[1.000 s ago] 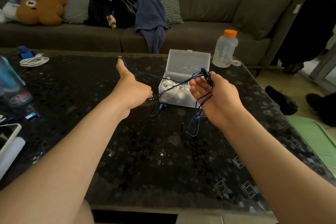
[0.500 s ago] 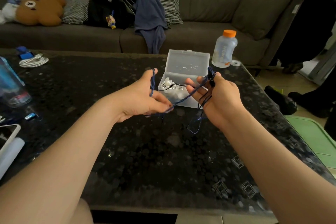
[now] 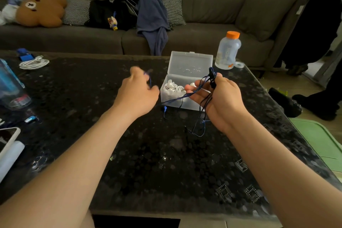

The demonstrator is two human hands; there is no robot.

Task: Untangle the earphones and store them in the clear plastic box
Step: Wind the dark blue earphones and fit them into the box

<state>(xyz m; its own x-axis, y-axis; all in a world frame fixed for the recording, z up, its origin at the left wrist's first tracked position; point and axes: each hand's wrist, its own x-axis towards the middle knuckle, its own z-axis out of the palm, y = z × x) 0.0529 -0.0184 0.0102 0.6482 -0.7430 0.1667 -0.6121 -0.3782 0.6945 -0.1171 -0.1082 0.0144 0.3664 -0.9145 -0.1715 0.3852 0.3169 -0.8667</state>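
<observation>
Dark speckled tabletop [image 3: 166, 163] carries the clear plastic box [image 3: 185, 87], lid open, directly beyond both hands. Right hand [image 3: 220, 98] grip is closed on the blue earphones [image 3: 201, 90]; loops hang below it. Left hand [image 3: 137, 92] grip pinches one strand, blurred

The thin dark-blue wired earphones [image 3: 200, 87] are still tangled, strands looping and dangling toward the tabletop. Just behind them stands the small clear plastic box [image 3: 182, 89], lid upright and open, white cables coiled inside.
</observation>
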